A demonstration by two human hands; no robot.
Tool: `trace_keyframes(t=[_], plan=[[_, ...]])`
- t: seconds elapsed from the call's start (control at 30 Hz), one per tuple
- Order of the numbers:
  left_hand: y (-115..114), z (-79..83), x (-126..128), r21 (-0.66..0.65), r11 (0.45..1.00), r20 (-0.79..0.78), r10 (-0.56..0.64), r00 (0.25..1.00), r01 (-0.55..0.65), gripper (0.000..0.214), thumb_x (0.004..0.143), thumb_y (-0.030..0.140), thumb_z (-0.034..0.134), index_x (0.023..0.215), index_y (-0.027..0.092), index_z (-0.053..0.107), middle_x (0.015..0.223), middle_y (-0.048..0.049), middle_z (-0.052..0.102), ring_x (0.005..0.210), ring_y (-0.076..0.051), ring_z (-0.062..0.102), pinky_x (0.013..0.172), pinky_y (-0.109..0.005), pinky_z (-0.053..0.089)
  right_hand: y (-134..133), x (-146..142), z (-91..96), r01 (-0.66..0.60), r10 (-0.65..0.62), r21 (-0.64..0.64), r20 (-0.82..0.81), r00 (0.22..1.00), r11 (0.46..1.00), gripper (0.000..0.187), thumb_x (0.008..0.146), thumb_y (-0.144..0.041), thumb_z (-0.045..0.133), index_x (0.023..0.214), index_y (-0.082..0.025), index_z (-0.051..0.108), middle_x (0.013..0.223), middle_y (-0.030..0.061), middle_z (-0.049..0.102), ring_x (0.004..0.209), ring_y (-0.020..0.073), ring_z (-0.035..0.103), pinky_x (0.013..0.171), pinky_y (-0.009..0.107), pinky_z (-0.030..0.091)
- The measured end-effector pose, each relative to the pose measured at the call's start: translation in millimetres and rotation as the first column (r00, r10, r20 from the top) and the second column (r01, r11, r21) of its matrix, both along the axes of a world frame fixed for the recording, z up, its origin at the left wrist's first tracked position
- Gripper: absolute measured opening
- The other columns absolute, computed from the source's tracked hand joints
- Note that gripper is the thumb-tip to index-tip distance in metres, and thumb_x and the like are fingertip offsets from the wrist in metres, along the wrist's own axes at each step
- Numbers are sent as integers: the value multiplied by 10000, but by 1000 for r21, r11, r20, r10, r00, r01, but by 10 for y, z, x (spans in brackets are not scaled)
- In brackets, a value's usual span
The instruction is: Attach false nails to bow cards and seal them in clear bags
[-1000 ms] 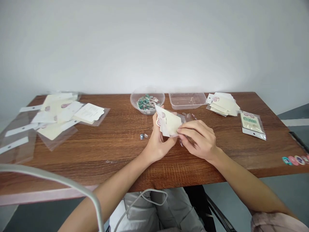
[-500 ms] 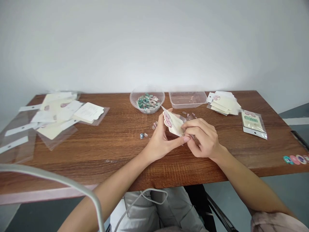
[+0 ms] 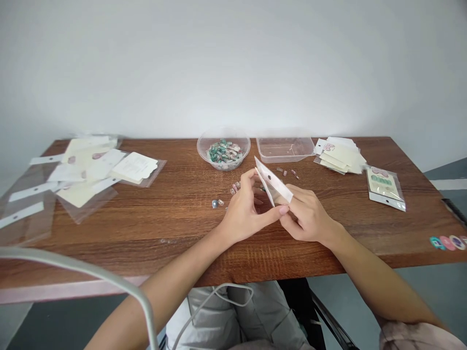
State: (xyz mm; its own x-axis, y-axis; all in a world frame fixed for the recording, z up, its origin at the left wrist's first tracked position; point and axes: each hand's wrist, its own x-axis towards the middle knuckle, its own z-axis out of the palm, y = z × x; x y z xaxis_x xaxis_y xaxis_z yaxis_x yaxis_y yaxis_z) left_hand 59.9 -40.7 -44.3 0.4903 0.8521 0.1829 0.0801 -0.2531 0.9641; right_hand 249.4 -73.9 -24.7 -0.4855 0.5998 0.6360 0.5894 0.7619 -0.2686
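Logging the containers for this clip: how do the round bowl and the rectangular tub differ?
The round bowl is heaped with teal and pink pieces; the rectangular tub looks nearly empty. The bowl is curved, the tub flat-sided. Both are clear plastic, side by side.

Clear packet (image 3: 274, 183) w/ white header, tilted, held above table.

Small packing workstation: a brown wood-grain worktop (image 3: 153, 228) against a plain white wall (image 3: 233, 63), carrying stacked cream backing cards (image 3: 341, 156), clear plastic sleeves (image 3: 32, 204) and a round clear bowl of small coloured pieces (image 3: 224, 152).
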Motion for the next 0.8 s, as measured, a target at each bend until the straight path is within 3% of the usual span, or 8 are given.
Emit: trace_keyframes(t=[0.23, 0.37, 0.53, 0.8], plan=[[-4, 96, -14, 22, 1000, -184, 14, 983, -10, 883, 762, 683, 757, 1407, 211, 381, 1194, -128, 704, 961, -277, 700, 841, -435, 545, -21, -51, -3, -75, 72, -43, -80, 994, 996, 169, 932, -102, 487, 848, -241, 439, 688, -27, 469, 606, 151, 426, 567, 297, 342], [-20, 184, -11, -7, 1000, -294, 17, 956, -20, 811, 801, 732, 668, 1369, 197, 450, 1151, -124, 724, 953, -294, 696, 857, -460, 515, -26, -66, -20, -133, 107, -141, -178, 978, 981, 188, 960, -113, 513, 834, -236, 446, 705, -32, 497, 632, 132, 472, 593, 275, 365], [-26, 208, -5, -11, 1000, -207, -24, 978, 22, 678, 868, 672, 644, 1330, 199, 497, 1081, -86, 735, 891, -247, 690, 830, -402, 516, -38, -63, -18, -187, 96, -298, -295, 951, 936, 253, 1020, -188, 523, 780, -225, 450, 662, -51, 494, 594, 105, 469, 580, 253, 363], [4, 157, -21, -84, 988, -84, -140, 987, 133, 637, 921, 575, 664, 1404, 191, 504, 920, -34, 722, 747, -187, 671, 676, -305, 503, -35, -57, 27, -250, 87, -399, -384, 919, 882, 379, 1074, -338, 504, 717, -209, 500, 604, -54, 497, 538, 93, 451, 538, 247, 349]])
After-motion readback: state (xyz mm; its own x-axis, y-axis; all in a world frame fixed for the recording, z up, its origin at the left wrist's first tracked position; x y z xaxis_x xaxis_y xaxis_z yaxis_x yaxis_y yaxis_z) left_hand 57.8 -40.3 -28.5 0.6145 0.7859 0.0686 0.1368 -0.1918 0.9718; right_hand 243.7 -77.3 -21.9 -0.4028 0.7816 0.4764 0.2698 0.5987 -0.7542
